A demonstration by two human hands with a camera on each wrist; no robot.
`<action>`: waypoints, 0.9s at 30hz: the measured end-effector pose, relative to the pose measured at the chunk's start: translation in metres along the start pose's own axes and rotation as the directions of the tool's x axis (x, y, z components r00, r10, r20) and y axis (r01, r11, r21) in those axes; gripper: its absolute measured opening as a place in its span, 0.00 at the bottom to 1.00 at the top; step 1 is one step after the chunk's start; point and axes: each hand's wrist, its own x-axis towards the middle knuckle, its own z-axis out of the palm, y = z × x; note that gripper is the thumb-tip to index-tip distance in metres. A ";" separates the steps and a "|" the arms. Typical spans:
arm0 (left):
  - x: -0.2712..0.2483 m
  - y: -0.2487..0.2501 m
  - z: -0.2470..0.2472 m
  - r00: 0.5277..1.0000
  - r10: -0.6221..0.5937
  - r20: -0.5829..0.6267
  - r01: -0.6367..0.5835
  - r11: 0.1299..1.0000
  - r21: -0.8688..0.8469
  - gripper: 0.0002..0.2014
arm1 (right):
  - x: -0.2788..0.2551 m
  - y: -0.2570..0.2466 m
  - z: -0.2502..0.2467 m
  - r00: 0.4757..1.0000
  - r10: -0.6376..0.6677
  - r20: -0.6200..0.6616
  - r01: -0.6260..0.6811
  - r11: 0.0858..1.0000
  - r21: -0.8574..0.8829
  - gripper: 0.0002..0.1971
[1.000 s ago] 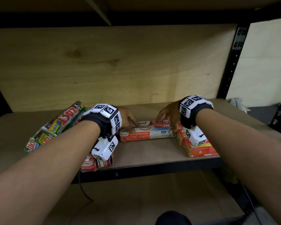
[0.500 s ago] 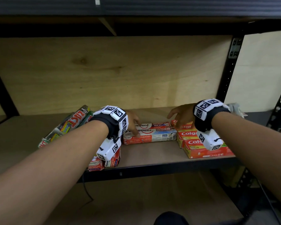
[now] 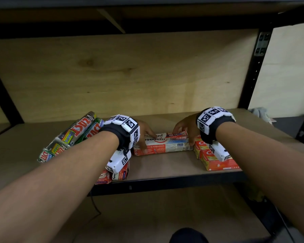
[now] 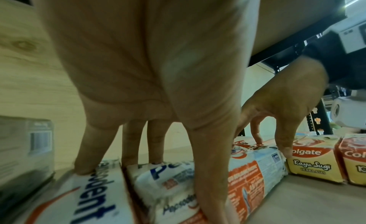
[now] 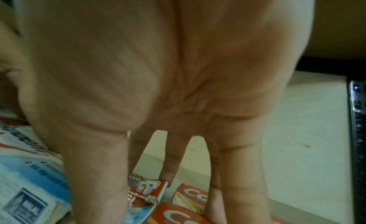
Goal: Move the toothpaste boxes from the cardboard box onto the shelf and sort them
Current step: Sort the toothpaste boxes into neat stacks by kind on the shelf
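Note:
Red-and-white Pepsodent boxes (image 3: 165, 146) lie crosswise on the shelf board (image 3: 165, 165). My left hand (image 3: 147, 141) rests on their left end, straight fingers (image 4: 156, 149) on top and the thumb down the front face. My right hand (image 3: 182, 135) touches the right end (image 5: 29, 172) with straight fingertips (image 5: 168, 172); its little finger reaches the Colgate boxes (image 5: 190, 194). Those red-and-yellow Colgate boxes (image 3: 216, 160) sit just to the right. More Pepsodent boxes (image 3: 119, 175) lie under my left wrist. The cardboard box is out of view.
Several Zact boxes (image 3: 74, 135) lean in a slanted row at the left of the shelf. A black upright (image 3: 254, 67) and a grey cloth (image 3: 260, 113) stand at the right. The plywood back wall is close behind. A cable (image 3: 95, 207) hangs below the shelf edge.
Half a second ago my right hand was lifted over the Colgate boxes; it has come back down on the right end of the Pepsodent boxes. My left hand has stayed put.

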 end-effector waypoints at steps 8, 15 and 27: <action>-0.008 0.006 -0.004 1.000 -0.002 -0.018 0.002 1.000 -0.001 0.38 | 0.000 -0.002 0.007 0.998 0.032 -0.049 -0.033 0.999 -0.021 0.45; -0.040 0.011 -0.006 0.993 -0.015 -0.119 0.014 1.000 -0.007 0.34 | -0.023 -0.007 0.010 0.990 0.088 -0.107 -0.087 0.996 0.010 0.40; -0.125 -0.031 -0.025 0.941 -0.098 -0.324 0.095 0.995 -0.028 0.12 | -0.068 -0.117 -0.015 0.973 0.014 -0.231 0.047 0.965 0.257 0.21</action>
